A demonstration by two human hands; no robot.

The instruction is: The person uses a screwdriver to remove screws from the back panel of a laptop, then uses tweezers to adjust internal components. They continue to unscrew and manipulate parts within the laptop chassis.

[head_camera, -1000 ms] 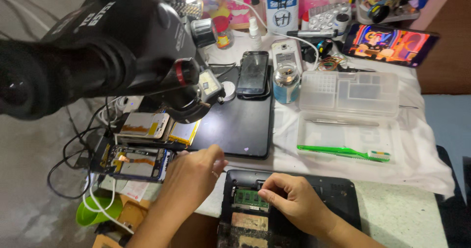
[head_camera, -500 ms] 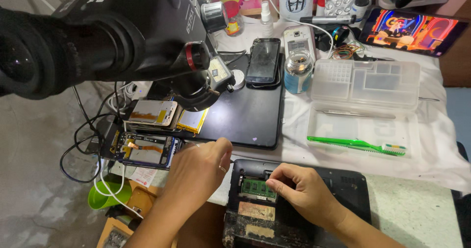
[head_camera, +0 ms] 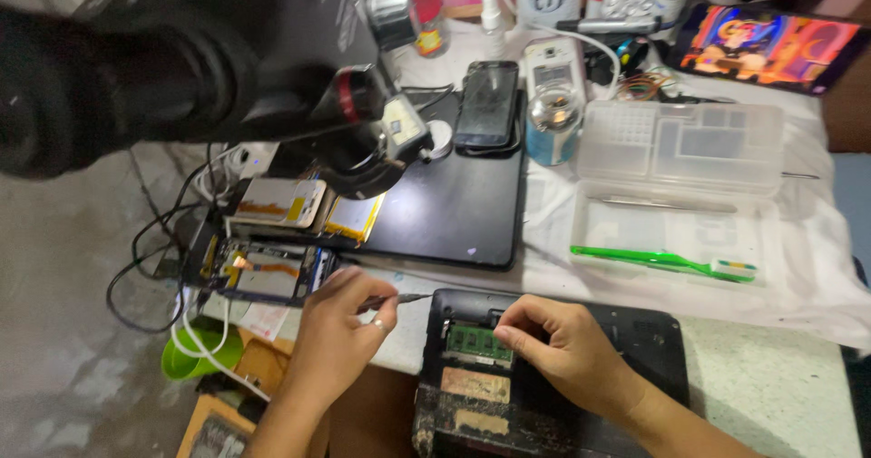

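Right hand (head_camera: 567,354) on green module (head_camera: 478,341)

1. Surface (head_camera: 771,394), pale and speckled, partly draped by a white cloth (head_camera: 817,277).
2. Opened black laptop (head_camera: 553,385), underside up, at the near edge.
3. On the cloth: clear plastic organiser box (head_camera: 680,141), green toothbrush (head_camera: 662,260).
4. Closed black laptop (head_camera: 454,209), centre.

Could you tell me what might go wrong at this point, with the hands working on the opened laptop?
The left hand holds a thin pointed tool aimed at the open bay; a slip could scratch the green memory module that the right hand presses with its fingertips. Bare fingers on the board may also pass static or grease. The laptop sits at the table's near edge, so a hard push might tip it off.
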